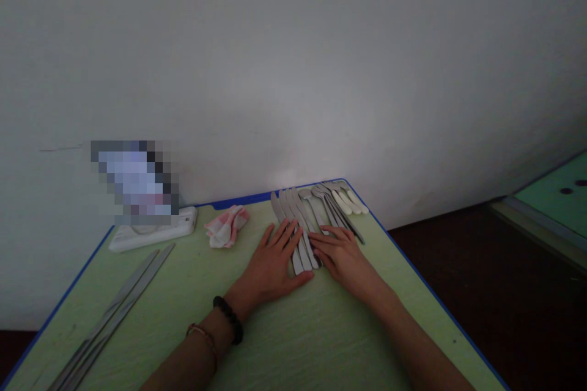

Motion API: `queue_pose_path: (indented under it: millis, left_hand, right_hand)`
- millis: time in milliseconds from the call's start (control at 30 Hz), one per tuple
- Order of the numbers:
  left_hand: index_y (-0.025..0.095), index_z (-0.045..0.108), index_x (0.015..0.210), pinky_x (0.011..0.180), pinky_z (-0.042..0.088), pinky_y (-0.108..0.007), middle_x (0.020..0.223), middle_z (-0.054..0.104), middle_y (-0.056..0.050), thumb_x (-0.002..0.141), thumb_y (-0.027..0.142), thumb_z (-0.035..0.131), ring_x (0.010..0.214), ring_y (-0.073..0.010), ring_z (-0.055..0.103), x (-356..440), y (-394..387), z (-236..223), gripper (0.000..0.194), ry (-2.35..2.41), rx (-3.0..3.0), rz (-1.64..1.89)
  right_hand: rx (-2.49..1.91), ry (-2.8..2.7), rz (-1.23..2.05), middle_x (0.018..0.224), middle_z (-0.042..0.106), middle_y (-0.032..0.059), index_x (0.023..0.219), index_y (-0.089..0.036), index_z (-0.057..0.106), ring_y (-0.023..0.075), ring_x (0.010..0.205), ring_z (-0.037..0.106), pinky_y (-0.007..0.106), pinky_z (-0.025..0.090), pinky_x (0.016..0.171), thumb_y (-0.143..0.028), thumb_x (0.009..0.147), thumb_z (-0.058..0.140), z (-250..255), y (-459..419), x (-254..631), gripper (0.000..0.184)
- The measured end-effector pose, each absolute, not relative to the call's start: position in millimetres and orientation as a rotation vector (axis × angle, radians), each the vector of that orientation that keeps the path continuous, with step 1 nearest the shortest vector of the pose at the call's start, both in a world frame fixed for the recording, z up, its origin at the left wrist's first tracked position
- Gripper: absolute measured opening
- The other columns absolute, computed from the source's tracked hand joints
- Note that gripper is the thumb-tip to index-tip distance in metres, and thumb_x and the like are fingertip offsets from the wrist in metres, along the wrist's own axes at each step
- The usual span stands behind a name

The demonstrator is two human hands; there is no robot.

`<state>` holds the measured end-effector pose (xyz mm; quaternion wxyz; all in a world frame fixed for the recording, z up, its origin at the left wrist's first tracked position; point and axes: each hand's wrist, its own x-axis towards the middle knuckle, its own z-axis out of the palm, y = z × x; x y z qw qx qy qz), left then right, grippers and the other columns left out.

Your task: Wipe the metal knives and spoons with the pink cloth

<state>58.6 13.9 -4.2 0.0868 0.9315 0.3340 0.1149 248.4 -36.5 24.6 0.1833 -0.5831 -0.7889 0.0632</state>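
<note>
Several metal table knives point(302, 256) lie side by side near the table's far right corner. My left hand point(275, 259) rests flat over them from the left, its fingers spread and its thumb by the handle ends. My right hand point(340, 250) lies on their right side, fingers stretched out and touching the rightmost pieces. Just right of the knives are metal spoons point(314, 204) and several dark-handled pieces of cutlery point(337, 211). Farther right lie white-handled pieces point(353, 203). Fingers hide parts of the knives and of the spoon handles.
A crumpled pink-and-white cloth point(227, 226) lies left of the cutlery. Beyond it, a pixelated screen point(135, 180) leans above a white, flat device point(158, 232). Long metal strips point(119, 305) lie along the left side. The green table point(367, 348) has a blue edge against the wall.
</note>
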Motion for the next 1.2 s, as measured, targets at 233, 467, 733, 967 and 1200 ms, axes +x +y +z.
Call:
queue_pose_path:
  millis: [233,467,733,967,1200]
  left_hand:
    - [0.011,0.031,0.143,0.111,0.01,-0.062,0.152,0.025,-0.019,0.086,0.067,0.031,0.141,-0.0333,0.019,77,7,-6,0.08,1.117,2.781,0.331]
    - [0.008,0.034,0.142,0.113,0.021,-0.053,0.15,0.031,-0.019,0.089,0.064,0.031,0.141,-0.0326,0.021,78,7,-7,0.077,1.085,2.819,0.363]
    - [0.008,0.03,0.143,0.114,0.024,-0.046,0.15,0.03,-0.019,0.086,0.069,0.031,0.141,-0.0284,0.023,76,10,-10,0.084,1.056,2.808,0.425]
    - [0.007,0.036,0.14,0.113,0.026,-0.046,0.149,0.032,-0.02,0.081,0.073,0.036,0.139,-0.0285,0.028,76,14,-5,0.089,1.054,2.805,0.393]
    - [0.006,0.038,0.139,0.114,0.024,-0.045,0.148,0.035,-0.019,0.086,0.064,0.039,0.139,-0.0277,0.029,78,12,-5,0.079,1.07,2.83,0.399]
  right_hand:
    - [-1.702,-2.148,0.073,0.119,0.066,0.0049,0.111,-0.022,0.067,0.027,0.122,0.048,0.05,0.025,0.106,-0.013,0.087,0.05,18,-35,250,0.031]
    - [-1.741,-2.189,0.089,0.125,0.062,0.0042,0.118,-0.021,0.063,0.0268,0.128,0.043,0.05,0.02,0.108,-0.015,0.089,0.047,12,-33,248,0.033]
    - [-1.754,-2.201,0.065,0.129,0.059,0.0046,0.122,-0.021,0.06,0.026,0.13,0.041,0.048,0.019,0.109,-0.016,0.09,0.047,7,-32,248,0.035]
    - [-1.748,-2.188,0.041,0.127,0.061,0.0069,0.121,-0.02,0.061,0.0252,0.128,0.043,0.048,0.021,0.109,-0.015,0.089,0.048,7,-32,247,0.035]
    - [-1.758,-2.181,0.079,0.128,0.061,0.0061,0.12,-0.02,0.061,0.0254,0.128,0.043,0.049,0.022,0.108,-0.015,0.089,0.048,9,-32,246,0.034]
